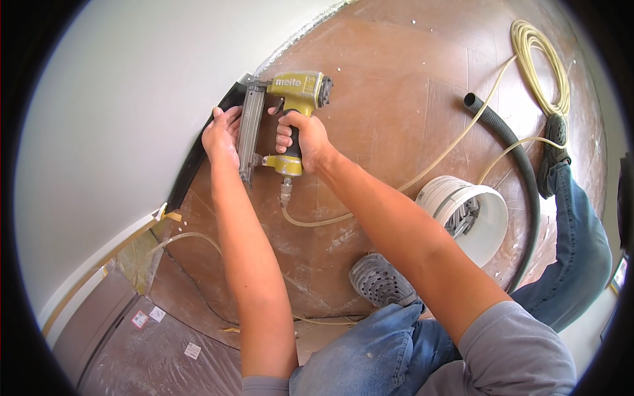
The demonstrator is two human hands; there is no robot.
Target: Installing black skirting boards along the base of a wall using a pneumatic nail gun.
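My right hand (304, 140) is wrapped round the handle of a yellow pneumatic nail gun (296, 84), index finger by the trigger. The gun's long grey magazine (251, 129) hangs beside my left hand, and its nose meets the far end of a dark baseboard (188, 173) along the wall's foot. My left hand (223, 135) lies against that baseboard, fingers stretched out and partly hidden by the magazine; it grips nothing I can see. A pale air hose (317, 223) runs from the fitting under the gun's handle.
To the right a tipped white bucket (492, 224) holds several metal pieces. Behind it curves a dark corrugated hose (522, 162); coiled air hose (561, 99) lies at the far right. Plastic-wrapped brown panels (152, 350) stand at lower left. The brown floor (396, 86) carries dust and bits.
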